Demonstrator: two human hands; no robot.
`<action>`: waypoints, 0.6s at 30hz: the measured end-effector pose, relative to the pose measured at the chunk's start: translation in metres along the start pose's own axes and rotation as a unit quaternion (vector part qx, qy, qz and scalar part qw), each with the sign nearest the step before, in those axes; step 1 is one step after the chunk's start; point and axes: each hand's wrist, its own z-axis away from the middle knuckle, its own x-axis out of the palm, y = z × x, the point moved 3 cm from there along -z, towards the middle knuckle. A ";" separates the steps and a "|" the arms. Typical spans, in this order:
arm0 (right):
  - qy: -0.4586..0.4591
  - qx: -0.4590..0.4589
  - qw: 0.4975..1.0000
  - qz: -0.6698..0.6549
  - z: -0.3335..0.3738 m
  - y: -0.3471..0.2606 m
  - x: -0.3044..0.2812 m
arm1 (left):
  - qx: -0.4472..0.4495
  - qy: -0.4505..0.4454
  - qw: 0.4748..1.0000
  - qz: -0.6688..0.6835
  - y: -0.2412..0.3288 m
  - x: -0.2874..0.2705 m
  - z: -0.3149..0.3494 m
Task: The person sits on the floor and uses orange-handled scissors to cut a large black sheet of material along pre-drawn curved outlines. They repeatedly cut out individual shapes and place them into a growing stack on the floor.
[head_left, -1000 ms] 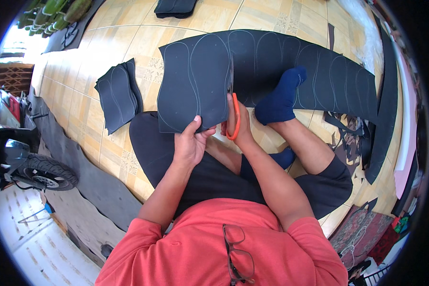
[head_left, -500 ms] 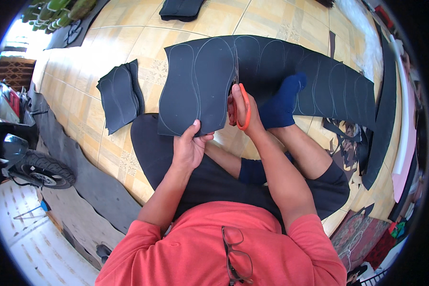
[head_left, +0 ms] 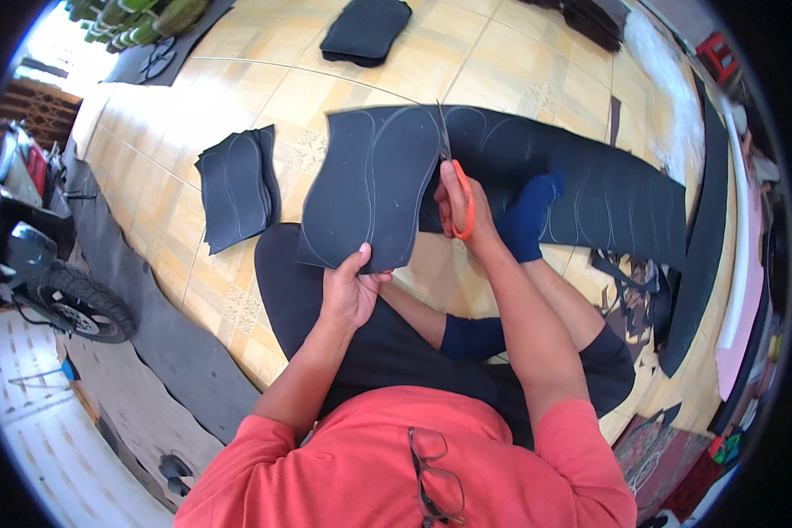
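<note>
My right hand (head_left: 468, 214) is wrapped round the orange handles of a pair of scissors (head_left: 464, 198). The dark blades run up along a chalk line, their tips at the far edge of a black sheet (head_left: 598, 185). Several pale sole-like outlines are drawn on this sheet. Left of the blades, a partly cut-off section (head_left: 378, 189) hangs apart from the rest along its near part. My left hand (head_left: 352, 295) pinches that section's near edge, thumb on top, the other fingers mostly hidden beneath.
A stack of cut black pieces (head_left: 236, 189) lies on the tiled floor to the left, another stack (head_left: 365, 31) farther off. Dark scraps (head_left: 629, 295) gather at the right. My foot in a blue sock (head_left: 530, 211) rests by the sheet. A motorcycle wheel (head_left: 84, 310) stands at left.
The scissors have advanced along the line to the sheet's far edge, and the slit behind them is longer and wider. My left hand keeps its hold. The whole view has shifted slightly.
</note>
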 end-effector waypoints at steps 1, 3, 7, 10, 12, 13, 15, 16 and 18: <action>-0.002 0.001 1.000 0.015 0.006 -0.005 -0.002 | 0.005 -0.005 1.000 -0.004 0.002 -0.001 0.000; 0.015 -0.012 0.999 0.046 0.008 -0.008 -0.003 | 0.012 -0.016 1.000 -0.011 0.004 -0.001 0.000; 0.024 0.007 0.999 0.042 -0.003 -0.010 0.004 | 0.018 -0.006 0.999 -0.036 0.012 -0.004 0.006; 0.028 0.003 0.999 0.037 -0.015 -0.011 0.008 | 0.028 -0.006 0.998 -0.058 0.020 -0.011 0.009; 0.018 -0.014 0.999 0.042 -0.019 -0.007 0.008 | 0.041 -0.008 0.998 -0.050 0.026 -0.013 0.009; 0.019 -0.017 0.999 0.025 -0.020 -0.005 0.011 | 0.054 0.002 0.997 -0.058 0.032 -0.012 0.010; 0.017 -0.004 0.999 -0.028 -0.006 -0.012 0.016 | 0.083 0.031 0.993 -0.078 0.051 -0.012 0.009; 0.024 0.009 0.999 -0.043 -0.001 -0.010 0.013 | 0.098 0.034 0.990 -0.094 0.066 -0.018 0.004; 0.018 -0.008 0.999 -0.026 0.012 -0.003 0.015 | 0.127 0.041 0.984 -0.122 0.094 -0.036 -0.014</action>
